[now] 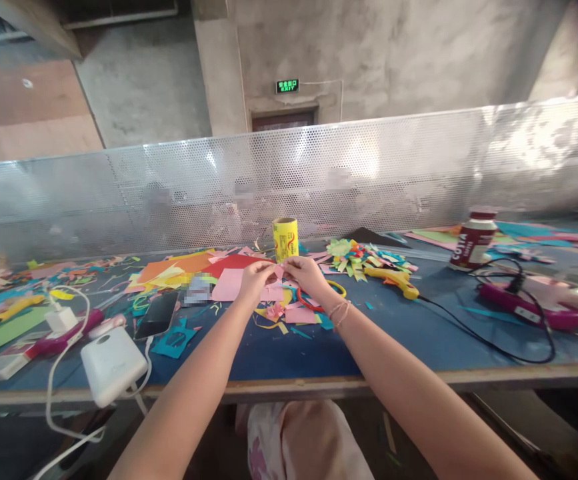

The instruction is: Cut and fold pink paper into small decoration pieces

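Observation:
My left hand [257, 279] and my right hand [307, 275] meet above the middle of the table, fingertips pinched close together. Between them is a small piece of pink paper [279, 271], mostly covered by the fingers. Just behind the hands a yellow printed roll [285, 239] stands upright, its hollow top showing. Below them lie pink paper scraps [301, 313], and red and yellow rings [337, 288] are partly hidden by my right hand. Pink sheets [226, 285] and orange sheets [169, 268] spread out left of my left hand.
Right of my hands lie a heap of paper strips [353, 257] and a yellow glue gun [393, 280] with a black cord. Farther right are a bottle [473, 240] and a purple power strip [533, 307]. A phone [157, 315] and a white power bank [113, 365] lie left. A perforated metal screen [183, 187] stands behind.

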The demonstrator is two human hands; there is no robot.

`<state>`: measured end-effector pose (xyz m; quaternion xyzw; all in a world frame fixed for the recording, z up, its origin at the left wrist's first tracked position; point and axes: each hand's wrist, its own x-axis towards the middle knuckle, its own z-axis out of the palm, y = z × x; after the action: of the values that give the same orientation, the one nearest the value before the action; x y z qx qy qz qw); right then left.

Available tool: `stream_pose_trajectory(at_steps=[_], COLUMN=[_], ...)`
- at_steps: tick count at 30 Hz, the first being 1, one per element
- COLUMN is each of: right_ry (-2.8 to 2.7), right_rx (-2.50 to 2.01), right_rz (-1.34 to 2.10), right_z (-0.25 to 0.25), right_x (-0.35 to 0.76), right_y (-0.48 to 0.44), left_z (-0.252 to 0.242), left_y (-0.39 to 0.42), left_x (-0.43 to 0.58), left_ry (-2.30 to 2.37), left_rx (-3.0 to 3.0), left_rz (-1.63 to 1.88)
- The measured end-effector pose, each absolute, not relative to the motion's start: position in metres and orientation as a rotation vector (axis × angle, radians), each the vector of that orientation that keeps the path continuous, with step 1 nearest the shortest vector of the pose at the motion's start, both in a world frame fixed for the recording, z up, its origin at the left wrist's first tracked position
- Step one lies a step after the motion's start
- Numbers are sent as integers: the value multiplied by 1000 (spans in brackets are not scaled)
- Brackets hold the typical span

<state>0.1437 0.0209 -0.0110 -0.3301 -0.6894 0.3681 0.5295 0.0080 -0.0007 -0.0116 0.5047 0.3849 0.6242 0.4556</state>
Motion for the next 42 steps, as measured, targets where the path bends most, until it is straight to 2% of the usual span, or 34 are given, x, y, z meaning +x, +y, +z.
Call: stream_pose_trajectory(at_steps=[4,13,22,29,37,42], right_ry=[-1699,-1975,-2030,-1950,-1811,-1648], right_rx=[-792,-693,-526,-498,-681,-805], right_rz=[810,211,7,51,187,445], right_z=[-10,-11,-9,-13,-12,-13], right_x=[145,152,148,149,148,147], right_y=[21,17,9,16,19,21], left_z=[-12,-11,-9,-10,-12,-13], left_y=[0,0,-3,-3,-2,0], left_x=[7,7,5,6,7,8], left_ry=[990,966,846,794,670,657], left_rx=[1358,1254,1144,1141,1086,1083], left_rz=[1518,1561,1554,1550,1486,1466])
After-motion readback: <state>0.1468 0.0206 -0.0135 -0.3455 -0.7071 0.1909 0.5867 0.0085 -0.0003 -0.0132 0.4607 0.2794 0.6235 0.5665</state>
